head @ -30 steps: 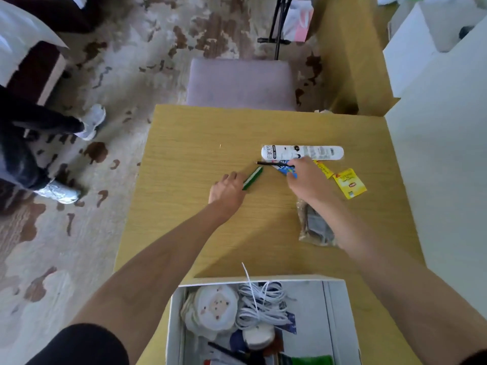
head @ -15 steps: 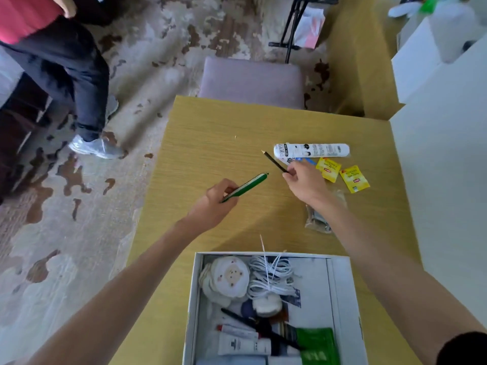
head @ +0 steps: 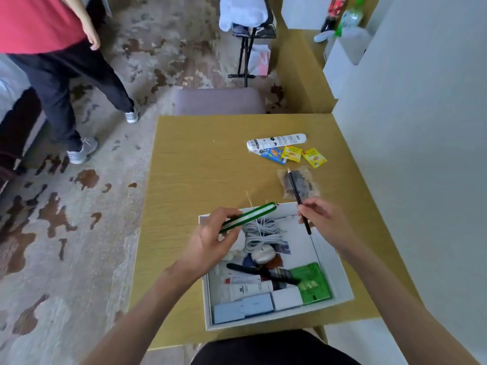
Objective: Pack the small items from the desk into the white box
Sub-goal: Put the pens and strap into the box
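Observation:
The white box (head: 340,272) sits at the near edge of the yellow desk (head: 197,164), holding a coiled white cable, tubes, a green packet and other small items. My left hand (head: 210,241) grips a green and white pen (head: 249,217) above the box's far left corner. My right hand (head: 324,219) pinches a thin black pencil (head: 296,193) over the box's far right edge. On the desk beyond lie a white printed tube (head: 276,140), a blue packet (head: 272,154), two yellow sachets (head: 303,155) and a clear bag with dark contents (head: 303,183).
A grey chair seat (head: 218,101) stands at the desk's far side. A person in a red top and dark trousers (head: 52,61) stands on the patterned floor at the left. A white wall (head: 421,154) borders the desk on the right.
Both hands have drawn back from the middle of the desk to above the box, each carrying its item. The person at the left has stepped closer.

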Demonstrator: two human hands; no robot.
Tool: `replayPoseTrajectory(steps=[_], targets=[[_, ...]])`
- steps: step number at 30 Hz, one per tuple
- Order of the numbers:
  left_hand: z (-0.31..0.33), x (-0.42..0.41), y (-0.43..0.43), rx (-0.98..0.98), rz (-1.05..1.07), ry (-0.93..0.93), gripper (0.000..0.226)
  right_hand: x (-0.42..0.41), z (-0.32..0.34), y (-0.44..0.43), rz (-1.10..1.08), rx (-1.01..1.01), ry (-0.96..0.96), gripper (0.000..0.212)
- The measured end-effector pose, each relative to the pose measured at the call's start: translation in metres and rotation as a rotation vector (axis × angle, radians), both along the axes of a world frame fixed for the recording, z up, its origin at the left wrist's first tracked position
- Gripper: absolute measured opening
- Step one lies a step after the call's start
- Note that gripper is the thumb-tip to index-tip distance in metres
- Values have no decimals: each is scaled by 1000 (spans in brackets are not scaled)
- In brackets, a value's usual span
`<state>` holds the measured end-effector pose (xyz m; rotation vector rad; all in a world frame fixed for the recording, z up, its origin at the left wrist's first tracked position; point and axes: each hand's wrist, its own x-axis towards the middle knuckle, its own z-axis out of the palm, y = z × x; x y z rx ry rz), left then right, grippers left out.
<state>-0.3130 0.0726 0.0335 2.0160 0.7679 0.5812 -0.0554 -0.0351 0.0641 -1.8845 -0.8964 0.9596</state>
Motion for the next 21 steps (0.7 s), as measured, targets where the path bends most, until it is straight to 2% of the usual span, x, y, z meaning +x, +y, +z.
replayPoseTrajectory(steps=[9,17,21], targets=[[-31,5,-55,93,-52,364,23,-19,-30,-37,146,-80,23,6],[-48,12,-81,185,-197,494,21,-12,-52,-62,365,-164,-137,3],[-40,3,-90,293,-150,456,20,-13,-60,-57,493,-213,-286,8]])
